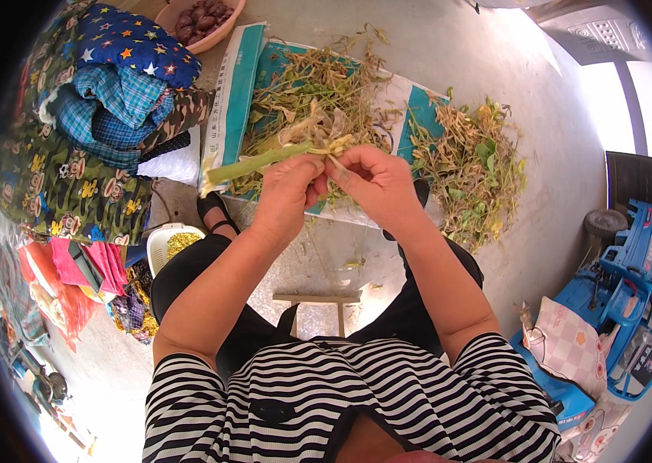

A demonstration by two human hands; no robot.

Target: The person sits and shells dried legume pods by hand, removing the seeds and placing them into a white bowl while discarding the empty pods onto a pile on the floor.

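Observation:
Both hands meet above a woven plastic sack (245, 92) laid flat on the floor. My left hand (294, 179) grips a thick green plant stalk (259, 162) with dry, pale leaves at its right end. Close beside it, my right hand (375, 179) pinches a pale dry piece of the same plant between thumb and fingers. Beneath and beyond the hands lies a heap of dried bean-like plants (326, 81) on the sack. A second heap of plants (470, 162), with some green leaves, lies at the right. Whether pods are in the fingers is hidden.
A white plastic basket (155, 249) holding yellow-green pieces stands by the left leg. A pink basin (233, 23) holds reddish tubers or bulbs. Folded cloths (123, 110) are piled at the left. A blue three-wheeled vehicle (626, 301) stands at the right. A wooden stool (326, 298) is between the legs.

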